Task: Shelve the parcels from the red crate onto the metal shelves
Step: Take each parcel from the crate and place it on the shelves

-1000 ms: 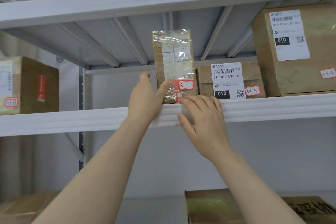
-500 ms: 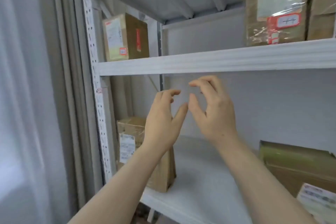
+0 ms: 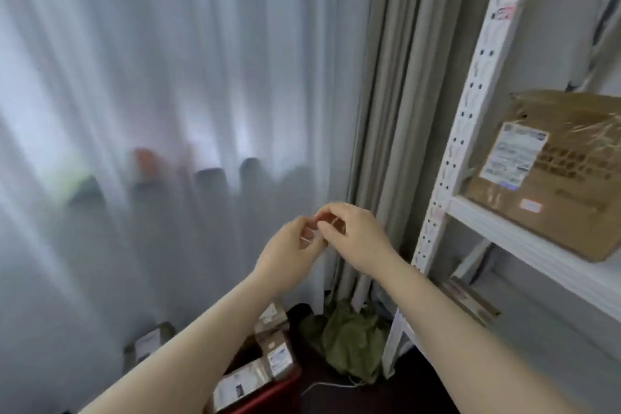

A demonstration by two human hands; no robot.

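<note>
- Red crate (image 3: pixel 274 391) sits low at the bottom edge, on the floor. Its paper-labelled parcels (image 3: pixel 242 383) are stacked inside, partly hidden behind the left forearm.
- Both hands are up in mid-air, well above the crate and clear of every parcel.
- Left hand (image 3: pixel 289 255) and right hand (image 3: pixel 359 239) meet in front of the curtains, fingertip to fingertip.
- The fingers (image 3: pixel 331 212) of both hands curl inward with the tips together. Something tiny may be pinched between them, but the blur is too heavy to tell.
- On the right stand the metal shelves (image 3: pixel 470 104), the white perforated upright near the right wrist and not touching it.
- A brown taped box (image 3: pixel 554 171) with a white label lies on the shelf board, off to the right and well apart from the fingers.
- One more labelled package (image 3: pixel 148 346) stands on the floor left of the crate, against the curtain.
- A sheer white curtain (image 3: pixel 168 77) fills the left, and a grey-beige drape (image 3: pixel 403 77) hangs beside the upright.
- A crumpled green cloth (image 3: pixel 349 339) lies on the floor between the crate and the foot of the shelves.
</note>
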